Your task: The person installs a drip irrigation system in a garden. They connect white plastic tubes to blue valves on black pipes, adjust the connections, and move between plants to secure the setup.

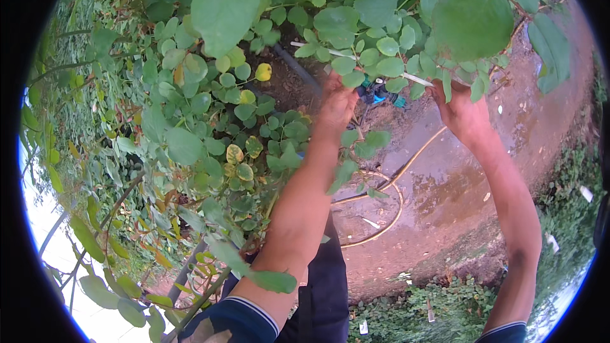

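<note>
Among rose-like leaves, my left hand [338,100] has its fingers curled in beside a dark pipe fitting [376,91] with blue and green parts. Leaves cover its fingertips, so what it grips is not plain. My right hand [465,113] is closed at the right end of a thin white rod [416,79]. This rod slants up to the left behind leaves, passing above the fitting and my left hand. A dark grey pipe [297,68] runs down towards my left hand from the upper left.
A yellowish hose [401,202] lies looped on the wet brown soil [438,174] below my hands. Dense leafy stems [190,140] crowd the left side, and large leaves [473,19] hang close at the top. Low green plants [438,308] grow along the bottom.
</note>
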Action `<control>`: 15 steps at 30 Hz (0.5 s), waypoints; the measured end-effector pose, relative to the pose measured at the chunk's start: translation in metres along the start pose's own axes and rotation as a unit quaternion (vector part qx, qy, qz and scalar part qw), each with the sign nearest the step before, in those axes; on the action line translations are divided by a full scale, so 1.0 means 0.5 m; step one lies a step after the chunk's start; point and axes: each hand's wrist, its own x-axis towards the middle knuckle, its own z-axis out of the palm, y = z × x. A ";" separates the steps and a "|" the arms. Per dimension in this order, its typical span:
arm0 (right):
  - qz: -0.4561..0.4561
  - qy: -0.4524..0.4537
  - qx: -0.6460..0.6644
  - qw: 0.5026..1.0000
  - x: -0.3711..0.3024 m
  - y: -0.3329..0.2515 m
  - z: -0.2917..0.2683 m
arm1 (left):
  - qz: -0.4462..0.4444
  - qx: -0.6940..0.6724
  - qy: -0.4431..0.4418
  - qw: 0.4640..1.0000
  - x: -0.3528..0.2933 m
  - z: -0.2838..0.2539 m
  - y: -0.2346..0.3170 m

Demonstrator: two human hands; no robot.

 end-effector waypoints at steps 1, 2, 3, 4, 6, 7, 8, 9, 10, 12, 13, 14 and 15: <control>-0.001 0.005 -0.005 1.000 -0.003 0.002 -0.003 | 0.083 0.083 -0.035 0.992 0.000 0.004 0.002; -0.017 0.040 0.011 0.999 -0.008 0.001 -0.008 | 0.134 0.227 -0.024 0.964 -0.003 0.007 0.004; -0.004 -0.002 0.003 1.000 -0.008 0.001 -0.011 | 0.195 0.380 -0.026 0.904 -0.001 0.009 0.011; -0.009 -0.009 0.014 1.000 -0.011 -0.002 -0.016 | 0.093 0.167 -0.029 0.981 -0.002 0.014 0.010; 0.014 -0.016 0.012 1.000 -0.016 -0.006 -0.026 | 0.009 -0.071 -0.010 0.997 0.002 0.020 0.013; 0.040 -0.022 0.003 0.999 -0.023 -0.007 -0.033 | 0.015 -0.076 -0.030 0.997 0.004 0.022 0.015; 0.072 -0.034 -0.004 0.997 -0.045 -0.013 -0.043 | 0.005 -0.080 -0.029 0.996 0.005 0.023 0.014; 0.092 -0.022 0.016 0.995 -0.065 -0.020 -0.048 | 0.008 -0.088 -0.045 0.995 0.007 0.023 0.014; 0.108 -0.005 0.035 0.993 -0.083 -0.024 -0.051 | 0.009 -0.093 -0.048 0.995 0.009 0.022 0.013; 0.152 -0.002 0.087 0.985 -0.142 -0.030 -0.049 | 0.008 -0.084 -0.043 0.996 0.010 0.017 0.008; 0.182 -0.010 0.117 0.976 -0.180 -0.035 -0.039 | 0.004 -0.066 -0.038 0.997 0.012 0.012 0.007; 0.221 -0.022 0.156 0.962 -0.218 -0.043 -0.028 | 0.001 -0.045 -0.011 0.999 0.015 0.009 0.004; 0.262 -0.030 0.183 0.947 -0.255 -0.056 -0.019 | 0.030 -0.042 -0.055 0.997 0.016 0.004 0.003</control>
